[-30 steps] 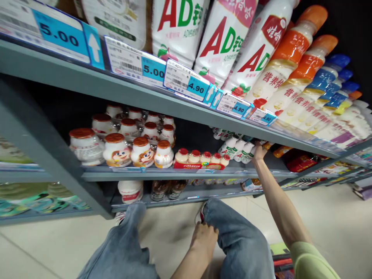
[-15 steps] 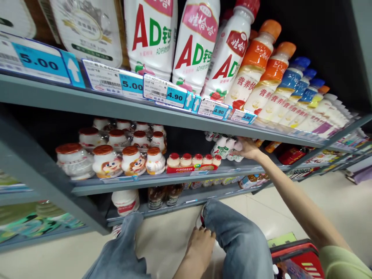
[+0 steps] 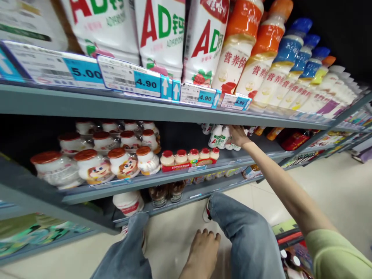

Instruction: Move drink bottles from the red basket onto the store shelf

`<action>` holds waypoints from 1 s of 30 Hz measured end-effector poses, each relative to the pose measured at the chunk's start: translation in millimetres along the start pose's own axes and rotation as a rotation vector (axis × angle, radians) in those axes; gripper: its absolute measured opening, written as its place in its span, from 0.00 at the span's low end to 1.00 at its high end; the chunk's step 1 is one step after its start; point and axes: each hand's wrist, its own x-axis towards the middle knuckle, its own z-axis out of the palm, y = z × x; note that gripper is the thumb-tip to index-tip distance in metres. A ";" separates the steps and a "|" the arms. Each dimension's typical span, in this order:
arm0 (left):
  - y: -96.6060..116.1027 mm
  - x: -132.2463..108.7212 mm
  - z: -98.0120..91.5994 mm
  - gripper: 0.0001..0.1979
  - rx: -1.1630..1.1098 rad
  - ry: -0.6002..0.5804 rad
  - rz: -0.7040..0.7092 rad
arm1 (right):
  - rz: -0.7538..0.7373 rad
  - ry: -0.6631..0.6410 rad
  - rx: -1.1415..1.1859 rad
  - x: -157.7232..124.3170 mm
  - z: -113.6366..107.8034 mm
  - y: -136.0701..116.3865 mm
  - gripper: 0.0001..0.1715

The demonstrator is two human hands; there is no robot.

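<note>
My right hand (image 3: 238, 135) reaches onto the middle shelf, its fingers round a pack of small white milk drink bottles (image 3: 218, 136) marked "AD" in red and green. The pack stands near the shelf's front, and the fingertips are partly hidden behind the bottles. My left hand (image 3: 205, 248) hangs between my knees, back upward, with loosely bent fingers slightly apart and nothing held. Left of the right hand sits a red-sleeved row of small red-capped drinks (image 3: 188, 159).
Stacked white jar-shaped bottles (image 3: 124, 162) with brown-red lids fill the shelf's left part. Above, a shelf edge (image 3: 162, 110) with price tags carries large drink bottles (image 3: 162, 42). A lower shelf holds a white tub (image 3: 128, 203). A basket with bottles (image 3: 292, 257) stands by my right leg.
The view has shifted closer to the shelf and slightly to the right. My right hand stays at the small bottle pack. My left hand's fingers have loosened a little.
</note>
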 end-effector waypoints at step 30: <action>12.3 32.7 -7.5 0.27 0.064 -0.319 -0.024 | -0.127 0.038 0.097 63.0 29.8 16.8 0.43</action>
